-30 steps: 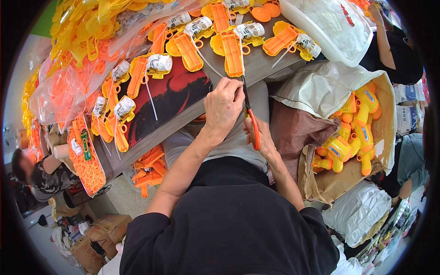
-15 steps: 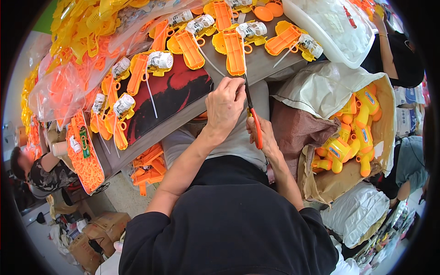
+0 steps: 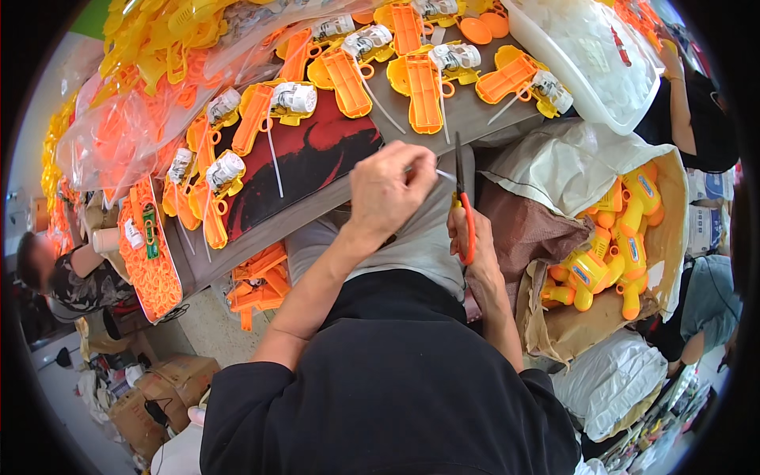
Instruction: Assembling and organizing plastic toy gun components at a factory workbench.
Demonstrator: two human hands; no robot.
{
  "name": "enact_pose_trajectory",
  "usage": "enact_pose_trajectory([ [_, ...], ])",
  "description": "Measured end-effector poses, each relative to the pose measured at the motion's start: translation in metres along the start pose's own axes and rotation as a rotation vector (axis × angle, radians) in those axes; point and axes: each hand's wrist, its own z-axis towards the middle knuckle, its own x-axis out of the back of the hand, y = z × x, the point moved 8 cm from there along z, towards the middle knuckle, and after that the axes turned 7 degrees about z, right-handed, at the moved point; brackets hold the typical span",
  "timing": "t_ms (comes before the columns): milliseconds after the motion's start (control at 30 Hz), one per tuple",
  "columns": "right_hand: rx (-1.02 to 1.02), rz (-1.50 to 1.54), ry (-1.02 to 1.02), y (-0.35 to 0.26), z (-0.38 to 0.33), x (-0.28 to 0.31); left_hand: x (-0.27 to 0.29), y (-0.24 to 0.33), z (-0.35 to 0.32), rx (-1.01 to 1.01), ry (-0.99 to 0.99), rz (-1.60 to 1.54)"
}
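Note:
My right hand [image 3: 473, 237] is wrapped round a pair of scissors [image 3: 466, 218] with red handles and dark blades pointing away from me. Just left of the blades, my left hand [image 3: 389, 186] pinches a short, thin white strip [image 3: 446, 173] that reaches toward the scissors. Whether the blades touch this strip I cannot tell. Beyond both hands, at the table edge, lies a yellow-and-orange toy gun half [image 3: 423, 93] with a white printed cylinder [image 3: 454, 56] and a thin white strip hanging from it. Several similar assemblies, such as one at the right [image 3: 511, 81], lie around it.
An open sack [image 3: 670, 214] at my right holds several yellow-orange toy guns [image 3: 586, 269]. A white tub [image 3: 546, 55] stands at the far right. Yellow and orange parts [image 3: 150, 36] are heaped far left. A red-and-black mat [image 3: 317, 154] covers part of the table [image 3: 277, 219]. Co-workers are at both sides.
The scissors and both hands have drawn back from the table edge toward me. A short white strip now shows between my left fingers and the blades. The whole view has shifted slightly.

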Motion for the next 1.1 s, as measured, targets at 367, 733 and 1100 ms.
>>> enact_pose_trajectory([
  [367,0.063,-0.051,-0.25,-0.024,0.005,-0.047,0.015,-0.011,0.047,-0.554,-0.084,0.842],
  [733,-0.166,0.053,-0.362,-0.044,0.012,-0.095,0.055,-0.045,0.015,-0.159,0.292,0.365],
  [1100,-0.155,0.047,-0.323,-0.049,0.022,-0.102,0.052,-0.045,0.008,-0.136,0.341,0.258],
])
